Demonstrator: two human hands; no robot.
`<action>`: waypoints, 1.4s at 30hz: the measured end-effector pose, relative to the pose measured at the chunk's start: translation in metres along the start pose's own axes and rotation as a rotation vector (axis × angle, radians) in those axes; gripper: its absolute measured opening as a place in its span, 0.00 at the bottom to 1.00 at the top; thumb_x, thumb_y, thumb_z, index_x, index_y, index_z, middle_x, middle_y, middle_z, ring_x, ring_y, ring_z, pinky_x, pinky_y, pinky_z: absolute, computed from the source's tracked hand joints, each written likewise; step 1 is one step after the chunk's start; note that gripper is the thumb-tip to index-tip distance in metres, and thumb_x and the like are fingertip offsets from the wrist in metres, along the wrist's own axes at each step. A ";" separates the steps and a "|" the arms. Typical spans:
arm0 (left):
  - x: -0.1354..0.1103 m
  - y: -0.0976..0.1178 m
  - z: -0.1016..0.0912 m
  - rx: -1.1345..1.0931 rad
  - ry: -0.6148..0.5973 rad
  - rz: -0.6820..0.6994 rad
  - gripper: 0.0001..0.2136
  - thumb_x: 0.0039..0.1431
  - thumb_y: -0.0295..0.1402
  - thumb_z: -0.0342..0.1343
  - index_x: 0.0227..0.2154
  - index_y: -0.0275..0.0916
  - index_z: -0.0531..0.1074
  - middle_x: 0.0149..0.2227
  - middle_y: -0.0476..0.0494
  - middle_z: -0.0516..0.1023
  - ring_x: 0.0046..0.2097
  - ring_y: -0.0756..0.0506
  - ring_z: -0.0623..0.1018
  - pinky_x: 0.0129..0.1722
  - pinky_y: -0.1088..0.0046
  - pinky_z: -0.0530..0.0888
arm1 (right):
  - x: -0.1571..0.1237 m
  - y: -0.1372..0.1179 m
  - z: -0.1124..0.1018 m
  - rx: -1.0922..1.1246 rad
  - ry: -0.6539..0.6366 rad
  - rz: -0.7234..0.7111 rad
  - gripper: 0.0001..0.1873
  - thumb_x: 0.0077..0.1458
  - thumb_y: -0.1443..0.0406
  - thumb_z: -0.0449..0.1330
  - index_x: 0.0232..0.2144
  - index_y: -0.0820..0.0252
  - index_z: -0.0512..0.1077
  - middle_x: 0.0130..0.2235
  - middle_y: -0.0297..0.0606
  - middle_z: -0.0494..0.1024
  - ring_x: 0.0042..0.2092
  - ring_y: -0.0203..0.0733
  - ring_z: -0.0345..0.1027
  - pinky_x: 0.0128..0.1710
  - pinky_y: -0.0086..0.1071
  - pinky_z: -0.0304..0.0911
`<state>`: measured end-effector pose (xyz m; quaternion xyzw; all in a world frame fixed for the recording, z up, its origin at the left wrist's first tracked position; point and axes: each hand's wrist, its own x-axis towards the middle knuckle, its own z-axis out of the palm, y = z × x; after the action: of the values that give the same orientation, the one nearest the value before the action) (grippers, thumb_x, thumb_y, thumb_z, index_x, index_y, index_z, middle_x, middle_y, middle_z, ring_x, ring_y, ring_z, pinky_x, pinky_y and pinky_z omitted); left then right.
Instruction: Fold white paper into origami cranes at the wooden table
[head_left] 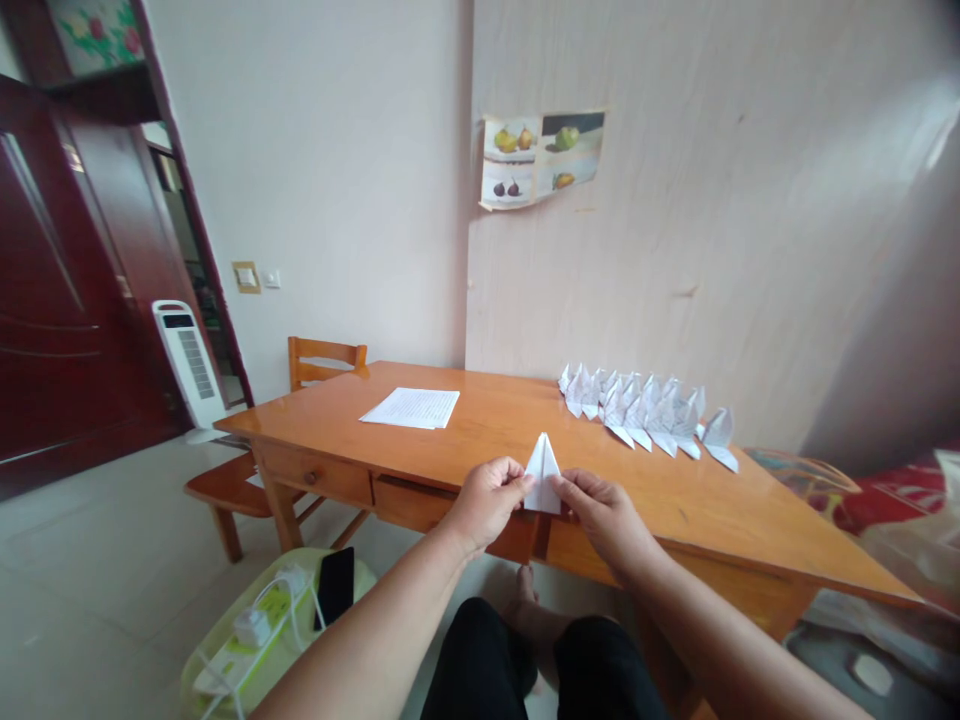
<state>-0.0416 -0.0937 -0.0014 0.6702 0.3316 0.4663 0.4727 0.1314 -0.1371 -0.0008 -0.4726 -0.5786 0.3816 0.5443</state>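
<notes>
A small white folded paper (542,480) with a pointed top and a centre crease is held upright at the table's front edge. My left hand (491,500) pinches its left side between thumb and fingers. On the opposite side, my right hand (600,510) grips it the same way. Rows of folded paper pieces (652,410) with pointed tips stand at the back right of the table. A stack of printed paper sheets (412,407) lies flat at the back left.
The wooden table (510,400) has drawers along its front. A chair (322,360) stands behind its left end, a wooden bench (232,485) to the left. On the floor, a pale green tub (202,650) holds a power strip and a black phone (335,585).
</notes>
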 end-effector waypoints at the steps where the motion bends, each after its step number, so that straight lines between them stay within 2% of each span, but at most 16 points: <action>1: 0.010 -0.002 0.002 0.005 -0.002 0.003 0.11 0.59 0.40 0.58 0.27 0.38 0.68 0.23 0.53 0.68 0.27 0.51 0.67 0.30 0.75 0.64 | 0.008 0.000 -0.005 -0.012 0.004 0.009 0.22 0.55 0.47 0.62 0.30 0.60 0.77 0.26 0.33 0.73 0.29 0.38 0.62 0.29 0.31 0.55; 6: 0.057 -0.016 0.007 0.043 -0.012 0.030 0.06 0.57 0.35 0.59 0.33 0.37 0.72 0.33 0.48 0.77 0.35 0.48 0.74 0.38 0.73 0.68 | 0.043 0.008 -0.028 -0.065 0.062 0.071 0.25 0.57 0.45 0.58 0.38 0.60 0.79 0.37 0.42 0.80 0.37 0.44 0.70 0.31 0.32 0.61; 9: 0.078 -0.029 0.008 0.084 -0.009 0.032 0.04 0.56 0.32 0.59 0.31 0.37 0.73 0.33 0.47 0.78 0.37 0.46 0.75 0.39 0.72 0.69 | 0.059 0.018 -0.037 -0.074 0.090 0.113 0.26 0.56 0.46 0.58 0.44 0.59 0.78 0.42 0.44 0.81 0.39 0.46 0.72 0.33 0.34 0.64; 14: 0.101 -0.050 0.009 0.127 -0.001 0.008 0.03 0.54 0.28 0.59 0.32 0.37 0.73 0.34 0.46 0.79 0.37 0.45 0.78 0.41 0.70 0.71 | 0.079 0.038 -0.042 -0.095 0.097 0.152 0.24 0.54 0.49 0.59 0.44 0.60 0.78 0.36 0.43 0.81 0.36 0.45 0.73 0.31 0.34 0.65; 19: 0.104 -0.055 0.008 0.137 0.015 -0.024 0.14 0.53 0.29 0.63 0.43 0.37 0.72 0.43 0.40 0.79 0.40 0.45 0.78 0.44 0.69 0.72 | 0.092 0.051 -0.041 -0.124 0.066 0.123 0.23 0.53 0.52 0.59 0.46 0.61 0.77 0.30 0.37 0.78 0.29 0.41 0.69 0.28 0.32 0.62; 22: 0.099 -0.053 0.005 0.153 0.049 -0.042 0.21 0.52 0.32 0.65 0.49 0.39 0.70 0.51 0.37 0.75 0.39 0.46 0.77 0.44 0.68 0.72 | 0.097 0.056 -0.043 -0.155 0.071 0.098 0.23 0.51 0.53 0.62 0.46 0.60 0.75 0.34 0.38 0.79 0.29 0.40 0.69 0.30 0.32 0.62; 25: 0.095 -0.049 0.002 0.152 0.054 -0.042 0.23 0.54 0.35 0.65 0.51 0.39 0.67 0.55 0.37 0.72 0.37 0.49 0.75 0.42 0.70 0.71 | 0.101 0.060 -0.045 -0.196 0.089 0.067 0.19 0.50 0.55 0.63 0.41 0.58 0.73 0.38 0.39 0.78 0.30 0.39 0.68 0.30 0.31 0.62; 28: 0.092 -0.046 -0.001 0.137 0.014 -0.034 0.23 0.55 0.39 0.64 0.51 0.39 0.67 0.54 0.38 0.71 0.36 0.50 0.73 0.39 0.72 0.71 | 0.101 0.059 -0.047 -0.232 0.076 0.039 0.12 0.52 0.57 0.61 0.36 0.57 0.70 0.31 0.34 0.75 0.28 0.38 0.66 0.29 0.31 0.60; 30: 0.092 -0.044 -0.003 0.123 -0.026 -0.029 0.22 0.56 0.42 0.64 0.49 0.38 0.67 0.51 0.39 0.72 0.37 0.49 0.73 0.40 0.71 0.70 | 0.100 0.054 -0.048 -0.244 0.038 0.012 0.10 0.54 0.58 0.59 0.36 0.57 0.71 0.30 0.33 0.75 0.31 0.40 0.67 0.32 0.32 0.61; 35: 0.094 -0.039 -0.006 0.070 -0.086 -0.049 0.21 0.59 0.49 0.60 0.46 0.38 0.70 0.42 0.42 0.77 0.42 0.45 0.76 0.44 0.69 0.69 | 0.099 0.040 -0.051 -0.318 -0.094 -0.073 0.16 0.59 0.55 0.57 0.42 0.58 0.75 0.42 0.40 0.80 0.45 0.47 0.71 0.47 0.37 0.63; 38: 0.096 -0.037 -0.005 0.076 -0.079 -0.056 0.22 0.62 0.53 0.53 0.42 0.38 0.72 0.39 0.43 0.78 0.41 0.45 0.76 0.42 0.70 0.69 | 0.105 0.040 -0.054 -0.429 -0.118 -0.105 0.19 0.62 0.54 0.55 0.45 0.59 0.76 0.44 0.42 0.80 0.46 0.49 0.71 0.47 0.39 0.62; 40: 0.098 -0.037 -0.004 0.074 -0.047 -0.064 0.24 0.65 0.55 0.46 0.39 0.37 0.73 0.37 0.44 0.78 0.38 0.45 0.75 0.38 0.70 0.69 | 0.111 0.042 -0.056 -0.461 -0.122 -0.113 0.19 0.63 0.54 0.54 0.43 0.59 0.78 0.43 0.43 0.79 0.46 0.50 0.71 0.47 0.39 0.62; 42: 0.101 -0.038 -0.002 0.052 -0.027 -0.074 0.24 0.65 0.55 0.46 0.37 0.37 0.73 0.36 0.44 0.78 0.36 0.45 0.75 0.37 0.70 0.69 | 0.117 0.045 -0.057 -0.497 -0.138 -0.129 0.17 0.63 0.55 0.54 0.39 0.59 0.79 0.42 0.43 0.79 0.44 0.49 0.71 0.46 0.39 0.62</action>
<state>-0.0084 0.0089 -0.0053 0.6757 0.3619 0.4307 0.4765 0.1986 -0.0169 -0.0053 -0.5268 -0.7194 0.2234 0.3939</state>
